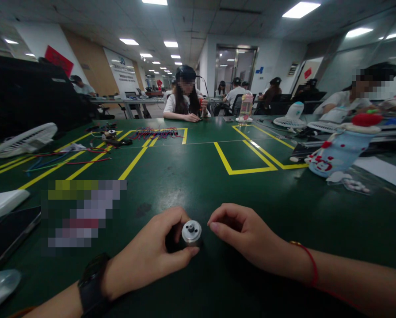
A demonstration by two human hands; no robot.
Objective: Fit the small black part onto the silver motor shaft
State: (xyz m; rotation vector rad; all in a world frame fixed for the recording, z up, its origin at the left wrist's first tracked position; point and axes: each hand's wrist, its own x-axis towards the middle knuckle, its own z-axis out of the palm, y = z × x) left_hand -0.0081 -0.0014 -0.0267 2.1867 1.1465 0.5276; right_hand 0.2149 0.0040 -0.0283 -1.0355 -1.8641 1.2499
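A small silver electric motor [192, 234] stands upright near the front of the green table, its round face with a central shaft and small holes turned up. Around its left side curl the fingers and thumb of my left hand [158, 243], which grips it. Just to the right, apart from the motor, is my right hand [251, 234], thumb and index finger pressed together in a pinch. Whether anything small sits between those fingertips cannot be made out. A dark watch [94, 282] is on my left wrist and a red cord [310, 263] on my right.
Yellow tape [231, 172] marks areas on the table [171, 185]. Bundled wires [156, 134] and loose wires [88, 162] lie at the back left. A blue bottle [337, 152] stands at right, a white fan [25, 141] at left. Across the table sits a person [184, 99].
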